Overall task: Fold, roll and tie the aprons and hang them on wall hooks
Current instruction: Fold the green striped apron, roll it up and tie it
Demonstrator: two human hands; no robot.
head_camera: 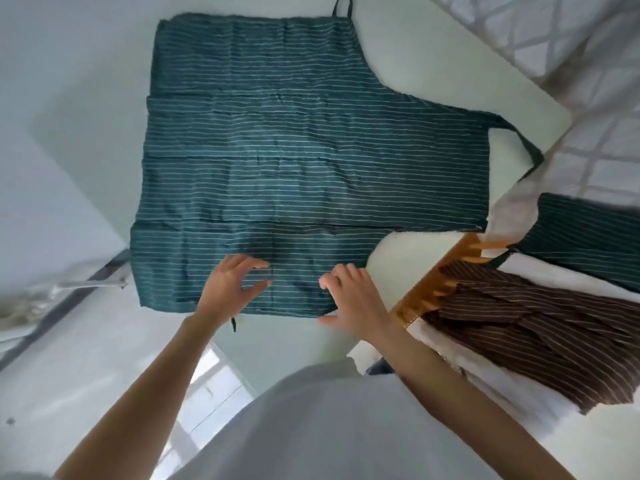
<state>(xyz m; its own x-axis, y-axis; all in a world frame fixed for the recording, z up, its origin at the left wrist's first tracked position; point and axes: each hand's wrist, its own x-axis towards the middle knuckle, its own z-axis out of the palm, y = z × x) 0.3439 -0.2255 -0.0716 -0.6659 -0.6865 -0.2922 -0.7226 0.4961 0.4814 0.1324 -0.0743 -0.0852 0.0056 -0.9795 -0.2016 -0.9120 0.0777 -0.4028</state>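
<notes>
Head view: a green striped apron (304, 161) lies spread flat on the white table (433, 81), its long axis running left to right, bib and neck strap (519, 140) toward the right. At the apron's near edge, the left hand (232, 289) and right hand (353, 303) hover with fingers loosely spread, grasping nothing. Right of the apron, a brown striped apron (526, 334) drapes beside a wooden rack (436, 275). No writing is readable.

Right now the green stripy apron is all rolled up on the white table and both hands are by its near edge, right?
Not quite. The green striped apron lies spread flat on the white table, not rolled up. The head view shows it, with the left hand and right hand at its near edge.
</notes>
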